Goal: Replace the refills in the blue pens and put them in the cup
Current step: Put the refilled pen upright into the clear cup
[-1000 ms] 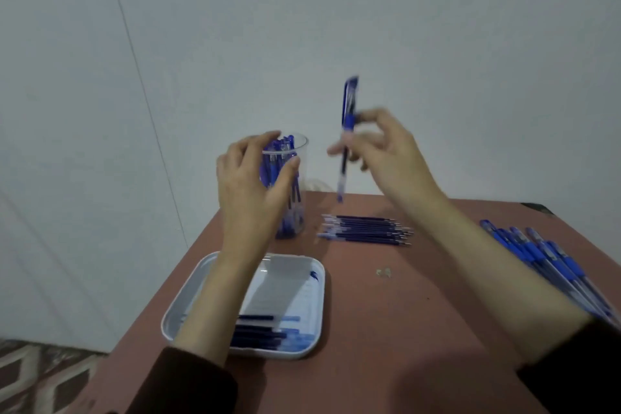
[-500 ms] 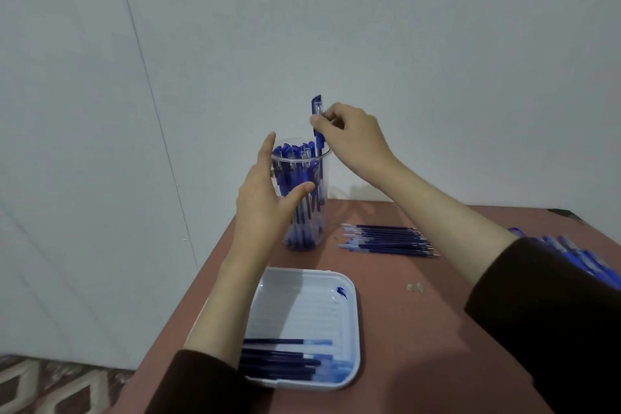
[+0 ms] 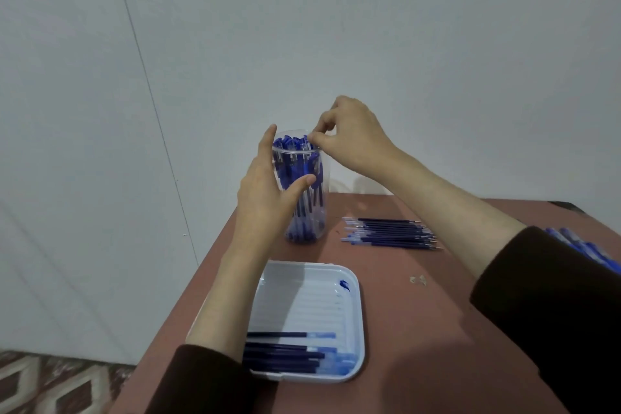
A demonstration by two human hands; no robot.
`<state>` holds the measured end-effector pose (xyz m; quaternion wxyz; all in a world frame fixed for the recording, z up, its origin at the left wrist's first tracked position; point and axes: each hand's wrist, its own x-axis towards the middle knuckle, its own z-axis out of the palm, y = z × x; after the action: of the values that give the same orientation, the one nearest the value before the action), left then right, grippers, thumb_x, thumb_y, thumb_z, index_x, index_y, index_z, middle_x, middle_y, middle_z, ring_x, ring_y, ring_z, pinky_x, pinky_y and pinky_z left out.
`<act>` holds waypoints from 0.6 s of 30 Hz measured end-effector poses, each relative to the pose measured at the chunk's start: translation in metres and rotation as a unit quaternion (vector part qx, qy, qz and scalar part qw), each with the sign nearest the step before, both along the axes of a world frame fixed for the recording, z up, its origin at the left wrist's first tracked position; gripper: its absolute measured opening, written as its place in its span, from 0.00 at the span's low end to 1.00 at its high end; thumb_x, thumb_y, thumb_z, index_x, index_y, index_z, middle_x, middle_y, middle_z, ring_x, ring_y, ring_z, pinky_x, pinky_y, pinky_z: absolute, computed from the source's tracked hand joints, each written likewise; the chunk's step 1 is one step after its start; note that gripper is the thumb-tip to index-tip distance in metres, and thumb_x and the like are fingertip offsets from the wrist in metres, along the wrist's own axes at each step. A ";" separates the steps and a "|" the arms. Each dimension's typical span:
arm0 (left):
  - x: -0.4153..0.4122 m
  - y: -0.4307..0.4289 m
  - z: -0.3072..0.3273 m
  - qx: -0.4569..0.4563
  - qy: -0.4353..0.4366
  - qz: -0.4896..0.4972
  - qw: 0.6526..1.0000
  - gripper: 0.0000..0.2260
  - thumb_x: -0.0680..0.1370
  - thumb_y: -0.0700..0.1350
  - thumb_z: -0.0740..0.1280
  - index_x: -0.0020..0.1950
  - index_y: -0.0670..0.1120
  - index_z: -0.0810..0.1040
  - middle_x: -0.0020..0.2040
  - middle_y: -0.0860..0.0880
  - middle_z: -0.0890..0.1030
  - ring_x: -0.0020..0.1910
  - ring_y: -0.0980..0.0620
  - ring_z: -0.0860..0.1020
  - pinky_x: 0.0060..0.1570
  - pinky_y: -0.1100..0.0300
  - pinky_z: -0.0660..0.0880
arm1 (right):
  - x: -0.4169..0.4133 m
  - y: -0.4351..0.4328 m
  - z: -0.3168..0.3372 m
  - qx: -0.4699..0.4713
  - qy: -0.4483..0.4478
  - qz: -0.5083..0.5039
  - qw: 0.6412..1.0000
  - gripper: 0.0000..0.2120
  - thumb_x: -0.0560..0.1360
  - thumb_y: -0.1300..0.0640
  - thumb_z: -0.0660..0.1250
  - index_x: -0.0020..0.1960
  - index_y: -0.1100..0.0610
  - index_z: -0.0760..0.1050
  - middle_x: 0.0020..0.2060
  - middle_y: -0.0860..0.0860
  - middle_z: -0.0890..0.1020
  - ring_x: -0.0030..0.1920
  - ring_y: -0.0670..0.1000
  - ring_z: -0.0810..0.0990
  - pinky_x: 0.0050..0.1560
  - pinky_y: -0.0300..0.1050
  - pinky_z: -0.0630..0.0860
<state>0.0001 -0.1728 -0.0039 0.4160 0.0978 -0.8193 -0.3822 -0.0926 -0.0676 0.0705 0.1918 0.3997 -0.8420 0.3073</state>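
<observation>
A clear plastic cup (image 3: pixel 317 212) packed with blue pens stands at the table's back left. My left hand (image 3: pixel 265 193) holds the cup from the left, thumb across its front and forefinger reaching above the rim. My right hand (image 3: pixel 351 136) hovers over the rim and pinches the top of a blue pen (image 3: pixel 307 141) that stands sunk among the others. A pile of dark new refills (image 3: pixel 389 233) lies right of the cup. More blue pens (image 3: pixel 584 249) show at the right edge, partly hidden by my sleeve.
A white tray (image 3: pixel 356 312) sits near the front left and holds several used refills (image 3: pixel 285 360) and a blue ink smear. The brown table (image 3: pixel 420 346) ends close to the cup's left. A small scrap (image 3: pixel 418 280) lies mid-table. A pale wall rises behind.
My right hand brought the pen from mid-air over to the cup and lowered it in until only its top shows. My left hand stayed on the cup.
</observation>
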 end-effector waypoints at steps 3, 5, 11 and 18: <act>0.000 0.001 0.000 -0.004 -0.001 0.002 1.000 0.37 0.72 0.49 0.73 0.75 0.53 0.56 0.64 0.49 0.75 0.61 0.51 0.74 0.58 0.52 0.74 | 0.001 0.001 0.001 0.026 0.039 -0.008 0.999 0.13 0.78 0.50 0.64 0.46 0.57 0.82 0.46 0.49 0.70 0.50 0.46 0.66 0.48 0.40 0.63; 0.000 0.002 -0.001 -0.014 -0.004 0.009 1.000 0.36 0.73 0.49 0.72 0.75 0.52 0.57 0.66 0.50 0.74 0.62 0.49 0.74 0.58 0.51 0.74 | 0.002 0.003 0.000 0.027 0.030 -0.004 0.999 0.14 0.79 0.48 0.62 0.49 0.56 0.82 0.46 0.49 0.71 0.50 0.46 0.67 0.48 0.41 0.63; 0.012 0.028 -0.004 -0.106 -0.007 0.098 0.990 0.28 0.76 0.47 0.67 0.75 0.51 0.60 0.75 0.41 0.58 0.71 0.42 0.57 0.67 0.56 0.58 | 0.011 0.026 -0.006 -0.042 -0.050 0.040 0.997 0.11 0.79 0.49 0.62 0.57 0.49 0.79 0.48 0.49 0.75 0.48 0.46 0.72 0.51 0.41 0.68; 0.011 0.095 -0.008 -0.208 0.066 0.068 0.974 0.17 0.71 0.41 0.66 0.60 0.46 0.77 0.61 0.43 0.74 0.60 0.45 0.66 0.60 0.57 0.63 | 0.013 0.105 -0.025 0.009 -0.089 -0.008 0.996 0.09 0.77 0.52 0.64 0.54 0.50 0.81 0.44 0.47 0.78 0.43 0.45 0.74 0.51 0.45 0.72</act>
<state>0.0113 -0.0775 -0.0119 0.5054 0.0393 -0.8431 -0.1798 -0.0793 0.0378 0.0459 0.1145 0.3653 -0.8620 0.3323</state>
